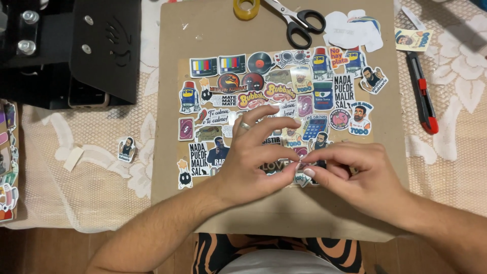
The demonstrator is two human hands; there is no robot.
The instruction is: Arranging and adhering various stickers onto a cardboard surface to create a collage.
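Far left edge: a strip of colourful sticker sheets point(7, 162) lies partly out of view on the white lace tablecloth point(76, 187). Upper left: a black metal machine with bolts point(76, 45) sits on the cloth. Below it, a loose small sticker of a dark-haired figure point(127, 149) lies on the lace, with a white paper scrap point(73, 158) just beside it. Centre: a brown cardboard sheet point(172, 61) carries a dense patch of die-cut stickers point(264, 91) laid edge to edge, some overlapping. My left hand point(253, 162), with a silver ring on one finger, rests over the lower middle of that patch, thumb and forefinger pinched narrow, other fingers fanned out above the stickers. My right hand point(355, 175) meets it from the other side, thumb and forefinger also pinched close. Between the two pinches sits a small pale die-cut sticker point(302, 177), held at its edges by both hands, low over the bottom row of the patch; its picture is too hidden to tell. Top centre: a yellow roll of tape point(246, 8) at the board's upper edge, then black-handled scissors point(294, 20) lying closed just beside it. Right of those, white backing-paper cut-outs point(350, 33) in a small heap. Far right, off the board: one loose rectangular sticker point(412, 39) on the lace, and a red and black utility knife point(421, 94) lying lengthwise, well apart from my hands
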